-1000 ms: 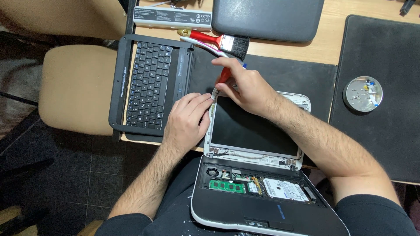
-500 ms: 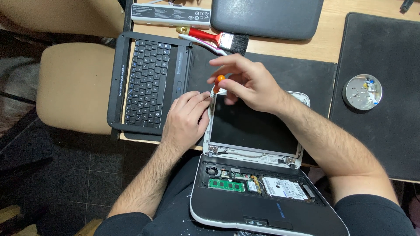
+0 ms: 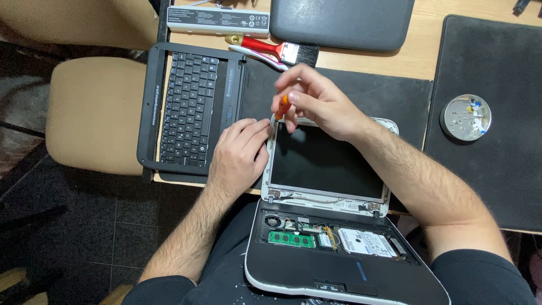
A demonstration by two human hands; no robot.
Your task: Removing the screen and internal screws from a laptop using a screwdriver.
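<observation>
— Laptop (image 3: 333, 226), what state is it in?

— Dismantled, lying open on the person's lap at the near edge of the table (image 3: 418, 56). The screen (image 3: 324, 161) is dark in a pale bare frame; the base shows a green memory board (image 3: 291, 239) and a silver drive (image 3: 367, 242).

— And the hands?

— The left hand (image 3: 240, 155) presses the screen's left edge, fingers closed against the frame. The right hand (image 3: 319, 101) pinches an orange-handled screwdriver (image 3: 282, 106) in a tight grip at the far-left corner.

— Anything nearby?

— A removed keyboard bezel (image 3: 189, 107) lies to the left.
</observation>
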